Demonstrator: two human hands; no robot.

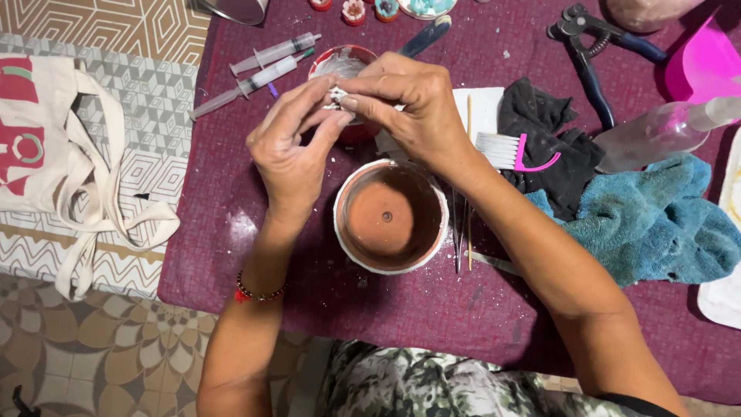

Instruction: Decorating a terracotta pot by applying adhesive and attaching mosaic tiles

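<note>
Together, my left hand (292, 150) and right hand (409, 108) pinch a small white piece (337, 96) above the terracotta pot (390, 216) on the bench (231, 232); its shape is unclear. Left, a cream tote bag (54, 147) shows red patches.

My table (231, 255) wears a maroon cloth. On it sit a terracotta pot (390, 216), two syringes (262, 69), black pliers (590, 54), a black rag (552, 147), a blue towel (656, 224), a white comb with a pink handle (509, 152) and a clear bottle (664, 127).
</note>
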